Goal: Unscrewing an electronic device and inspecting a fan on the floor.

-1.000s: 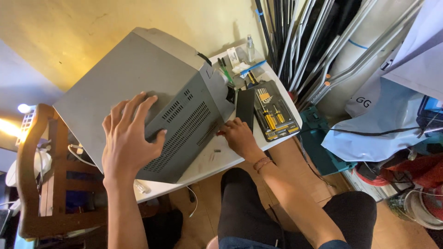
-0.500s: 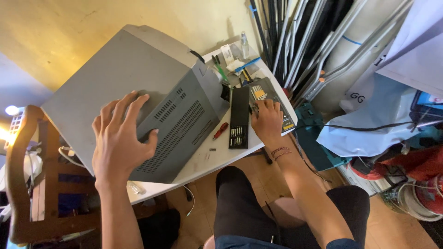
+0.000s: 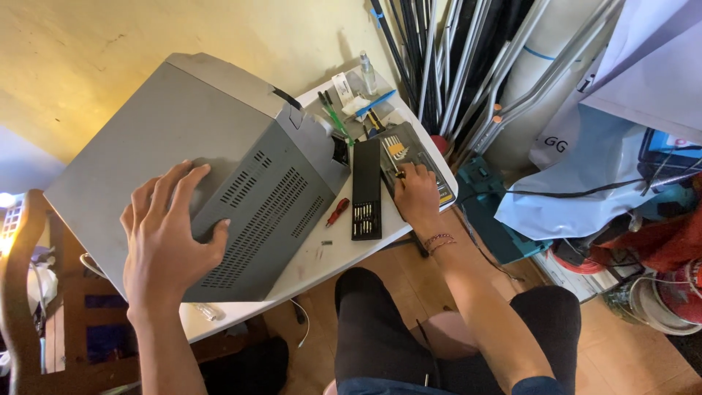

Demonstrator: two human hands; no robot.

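My left hand (image 3: 172, 245) lies spread flat on the big grey metal box (image 3: 197, 168). My right hand (image 3: 415, 196) pinches a bit from the open black tool case (image 3: 409, 164) under it. I should pull slowly, holding the box steady.

Casing (image 3: 183, 161): large grey metal box, lying tilted across the white worktop (image 3: 322, 256); vented side panel with rows of slots faces up and toward the viewer; left hand (image 3: 168, 241) spread flat on it.

Bit set (image 3: 406, 157): open black tray with yellow-marked bits, at the worktop's right end; right hand (image 3: 417, 194) rests on it. Its black lid (image 3: 365, 190) lies just beside.
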